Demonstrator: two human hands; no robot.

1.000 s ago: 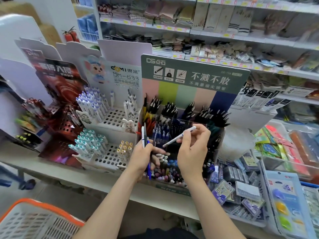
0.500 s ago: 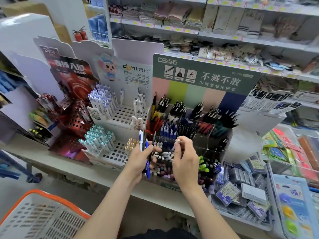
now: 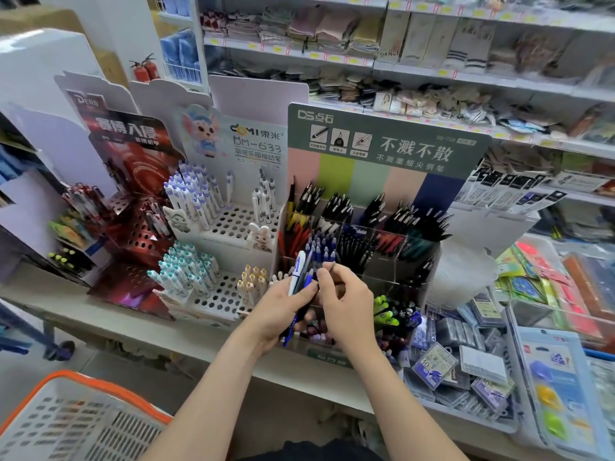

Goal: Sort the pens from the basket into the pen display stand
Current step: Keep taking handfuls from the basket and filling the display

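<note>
- Head view: my left hand (image 3: 283, 311) grips a bundle of pens (image 3: 299, 277), white and blue, upright before the pen display stand (image 3: 392, 148)
- My right hand (image 3: 349, 307) pinches a thin dark pen (image 3: 332, 265) just beside that bundle
- The pen display stand sits on the counter (image 3: 159, 331) near its front edge
- The basket (image 3: 109, 390), orange-rimmed, is at lower left below the counter

Pen display stand (image 3: 382, 234) stands on shelf (image 3: 199, 341), between perforated pen rack (image 3: 226, 257) at left and packaged stock (image 3: 466, 361) at right; basket (image 3: 66, 417) sits below-left.
</note>
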